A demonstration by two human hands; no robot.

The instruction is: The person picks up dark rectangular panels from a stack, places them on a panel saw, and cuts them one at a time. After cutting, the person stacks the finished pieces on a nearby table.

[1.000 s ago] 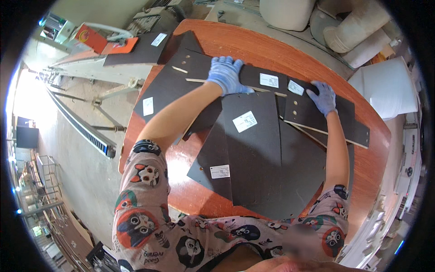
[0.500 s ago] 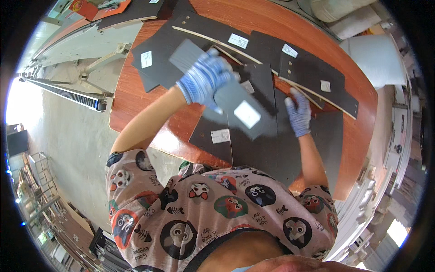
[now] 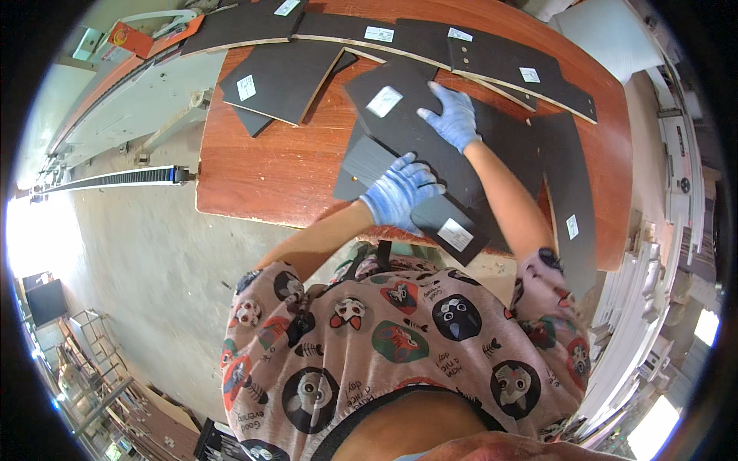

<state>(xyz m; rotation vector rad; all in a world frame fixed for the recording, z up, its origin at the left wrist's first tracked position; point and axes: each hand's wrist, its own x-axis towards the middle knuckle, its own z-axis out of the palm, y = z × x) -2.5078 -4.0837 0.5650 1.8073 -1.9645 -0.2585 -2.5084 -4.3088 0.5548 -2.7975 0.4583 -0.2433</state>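
Observation:
My left hand [image 3: 400, 190], in a blue-and-white striped glove, lies across a narrow dark board [image 3: 361, 160] and grips it by its width. That board slants near the table's front edge, with a white label at its right end. Under and beyond it is a larger dark panel [image 3: 407, 131], also labelled. My right hand [image 3: 453, 119], in a similar glove, rests on this panel with thumb and fingers apart, holding nothing. Other dark panels lie partly hidden beneath these boards.
On the reddish-brown wooden table [image 3: 269, 173], a row of dark panels [image 3: 338, 29] with pale edges runs along the far side. Another panel [image 3: 280, 81] lies at the left, and one more [image 3: 573, 177] at the right. A metal rail [image 3: 123, 178] stands left of the table.
My left hand has brought the narrow board down and nearer to me, onto the other panels. My right hand has moved left and away from me onto the larger panel. The view has shifted.

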